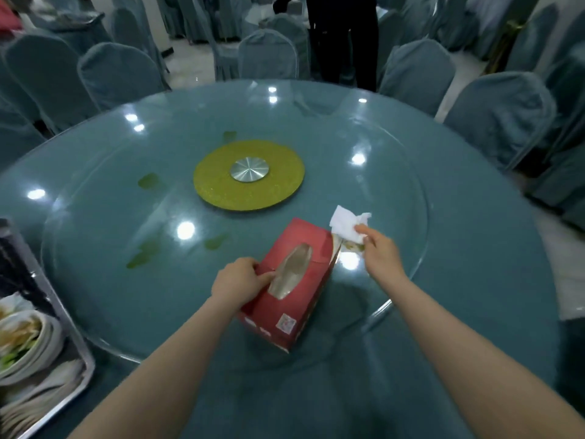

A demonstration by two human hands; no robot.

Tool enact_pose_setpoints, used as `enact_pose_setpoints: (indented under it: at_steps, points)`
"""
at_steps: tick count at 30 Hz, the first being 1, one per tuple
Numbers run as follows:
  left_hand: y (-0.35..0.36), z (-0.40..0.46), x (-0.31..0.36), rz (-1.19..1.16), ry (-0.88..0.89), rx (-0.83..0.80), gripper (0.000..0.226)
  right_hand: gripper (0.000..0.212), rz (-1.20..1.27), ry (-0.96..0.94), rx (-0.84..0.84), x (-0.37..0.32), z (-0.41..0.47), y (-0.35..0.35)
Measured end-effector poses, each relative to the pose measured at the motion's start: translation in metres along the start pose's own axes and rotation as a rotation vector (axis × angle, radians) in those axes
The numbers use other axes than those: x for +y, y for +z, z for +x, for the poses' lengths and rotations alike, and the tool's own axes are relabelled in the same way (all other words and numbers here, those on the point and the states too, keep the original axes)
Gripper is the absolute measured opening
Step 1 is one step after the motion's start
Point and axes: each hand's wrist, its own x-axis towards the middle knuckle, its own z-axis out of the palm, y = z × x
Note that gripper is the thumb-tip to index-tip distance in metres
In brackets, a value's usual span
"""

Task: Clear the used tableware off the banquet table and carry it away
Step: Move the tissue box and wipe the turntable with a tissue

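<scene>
Two items are cut by the left frame edge: a metal tray (68,337) and the stacked used plates (28,340) lying in it, blurred, with food scraps that cannot be identified. The print on the near end of the red tissue box (297,280) is too soft to read. A person in dark clothing (345,42) stands beyond the table, visible from the waist down only. Left hand (240,282): fingers curled, gripping the near left edge of the tissue box beside its oval slot; the box is tilted, far end raised. Right hand (378,248): thumb and fingers pinching a crumpled white tissue (348,224) just beyond the box's far right corner. The box sits over the near rim of the glass turntable (395,172), which covers most of the round table (490,280); a yellow-green disc (218,185) with a metal hub marks the centre. Greenish smears lie on the glass left of centre. Covered chairs (500,109) ring the far edge closely.
</scene>
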Motion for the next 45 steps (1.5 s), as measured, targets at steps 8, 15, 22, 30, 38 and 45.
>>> enact_pose_setpoints:
  at_steps: [8, 15, 22, 30, 38, 45]
  points:
    - [0.02, -0.012, -0.05, -0.159, -0.038, 0.044, 0.056, 0.039, 0.059, -0.101, 0.004, -0.045, -0.029, -0.006]
    - [0.012, -0.032, -0.169, 0.312, -0.274, -0.231, 0.123, 0.038, 0.114, -0.156, -0.081, -0.079, -0.05, 0.042]
    - [0.021, -0.034, -0.152, 0.291, -0.214, -0.229, 0.112, 0.038, 0.104, -0.14, -0.158, -0.103, -0.043, 0.098]
    - [0.028, -0.05, -0.138, 0.299, -0.05, -0.069, 0.077, 0.037, 0.045, 0.012, -0.11, -0.08, -0.006, 0.149]
    - [0.02, -0.043, -0.157, -0.262, 0.035, 0.094, 0.058, 0.038, -0.128, 0.1, -0.102, -0.049, 0.035, 0.183]
    - [0.016, -0.043, -0.189, -0.348, -0.001, 0.269, 0.052, 0.043, -0.301, -0.141, -0.293, -0.052, 0.056, 0.209]
